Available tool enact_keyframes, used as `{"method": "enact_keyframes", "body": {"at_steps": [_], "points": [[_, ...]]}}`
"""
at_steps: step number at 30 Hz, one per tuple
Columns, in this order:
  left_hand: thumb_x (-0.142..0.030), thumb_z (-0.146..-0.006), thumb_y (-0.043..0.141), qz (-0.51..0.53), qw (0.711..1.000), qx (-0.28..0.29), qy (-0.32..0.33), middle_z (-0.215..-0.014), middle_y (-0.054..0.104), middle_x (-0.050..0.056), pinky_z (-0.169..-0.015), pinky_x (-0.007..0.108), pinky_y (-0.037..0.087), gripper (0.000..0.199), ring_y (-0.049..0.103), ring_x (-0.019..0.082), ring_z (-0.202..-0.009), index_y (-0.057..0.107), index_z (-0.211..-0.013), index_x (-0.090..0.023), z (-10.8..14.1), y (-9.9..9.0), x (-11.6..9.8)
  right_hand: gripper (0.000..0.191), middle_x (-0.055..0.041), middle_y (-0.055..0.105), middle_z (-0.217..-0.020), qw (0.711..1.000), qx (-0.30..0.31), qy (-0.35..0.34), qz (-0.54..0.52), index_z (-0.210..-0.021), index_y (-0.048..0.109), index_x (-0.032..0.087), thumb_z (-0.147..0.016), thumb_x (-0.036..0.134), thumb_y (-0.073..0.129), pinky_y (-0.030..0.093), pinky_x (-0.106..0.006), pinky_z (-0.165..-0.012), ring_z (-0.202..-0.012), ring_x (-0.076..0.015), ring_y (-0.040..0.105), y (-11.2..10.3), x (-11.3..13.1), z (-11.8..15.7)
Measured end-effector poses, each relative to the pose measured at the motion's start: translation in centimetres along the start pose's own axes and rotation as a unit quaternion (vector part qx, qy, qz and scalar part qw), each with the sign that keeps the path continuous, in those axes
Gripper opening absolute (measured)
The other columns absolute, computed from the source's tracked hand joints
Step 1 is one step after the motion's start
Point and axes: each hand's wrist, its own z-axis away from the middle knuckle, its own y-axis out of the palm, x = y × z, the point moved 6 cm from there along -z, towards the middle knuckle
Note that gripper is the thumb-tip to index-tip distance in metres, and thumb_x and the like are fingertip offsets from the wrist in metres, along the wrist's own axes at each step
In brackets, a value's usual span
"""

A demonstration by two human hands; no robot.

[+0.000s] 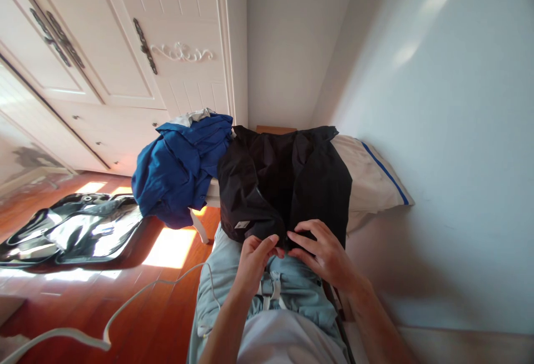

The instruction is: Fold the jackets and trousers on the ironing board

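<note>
A black jacket (321, 186) lies spread over my lap and the surface beyond it, its front parted down the middle. A small white label (242, 224) shows near its lower left side. My left hand (256, 258) pinches the bottom corner of the left front edge between thumb and fingers. Opposite it, close by, my right hand (323, 252) has thumb and fingertips on the bottom of the right front edge. The two edges come close together between my hands; the small part at the fingertips is too dark to make out.
A blue garment (179, 169) is heaped to the left of the jacket. On the right lies a beige cloth item (367, 180) with a blue stripe against the wall. An open suitcase (75, 230) lies on the wooden floor. A white cable (154, 283) trails to my lap. White cabinets (125, 74) stand behind.
</note>
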Motion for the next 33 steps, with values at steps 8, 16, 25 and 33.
{"method": "enact_keyframes", "body": {"at_steps": [8, 16, 25, 33], "points": [[-0.047, -0.070, 0.080, -0.064, 0.998, -0.006, 0.000, -0.060, 0.066, 0.004, -0.062, 0.022, 0.048, 0.035, 0.062, 0.014, -0.062, 0.070, -0.064, -0.014, -0.1, -0.7, 0.3, 0.026, -0.0054, 0.072, -0.098, 0.998, -0.001, -0.057, -0.017, -0.120, 0.066, 0.021, -0.095, 0.019, 0.061, 0.049, -0.044, -0.100, -0.092, -0.0180, 0.065, 0.1, 0.8, -0.8], [-0.044, -0.066, 0.082, -0.148, 0.989, 0.010, -0.002, -0.069, 0.071, 0.005, -0.060, 0.023, 0.052, 0.034, 0.063, 0.014, -0.061, 0.075, -0.072, -0.012, 0.3, 0.5, -0.1, 0.018, -0.0035, 0.072, -0.088, 0.997, -0.046, -0.038, -0.053, -0.108, 0.068, 0.022, -0.094, 0.014, 0.059, 0.052, -0.041, -0.089, -0.083, -0.0181, 0.064, -0.2, 0.6, -1.6], [-0.046, -0.061, 0.080, -0.182, 0.980, -0.028, -0.070, -0.061, 0.071, 0.008, -0.053, 0.025, 0.054, 0.035, 0.066, 0.018, -0.054, 0.072, -0.065, -0.011, 0.3, -0.4, 0.3, 0.009, -0.0018, 0.068, -0.080, 0.998, 0.009, -0.023, -0.060, -0.093, 0.067, 0.022, -0.095, 0.020, 0.059, 0.046, -0.046, -0.099, -0.083, -0.0183, 0.059, 1.0, -0.7, -3.2], [-0.036, -0.059, 0.068, -0.184, 0.978, -0.021, -0.099, -0.053, 0.065, 0.005, -0.043, 0.023, 0.047, 0.024, 0.061, 0.016, -0.046, 0.066, -0.057, -0.013, 0.6, -0.3, 1.4, 0.010, -0.0018, 0.064, -0.081, 0.999, -0.030, 0.011, -0.016, -0.090, 0.061, 0.022, -0.095, 0.016, 0.055, 0.041, -0.051, -0.108, -0.083, -0.0182, 0.058, 0.9, -1.8, -3.7]]}}
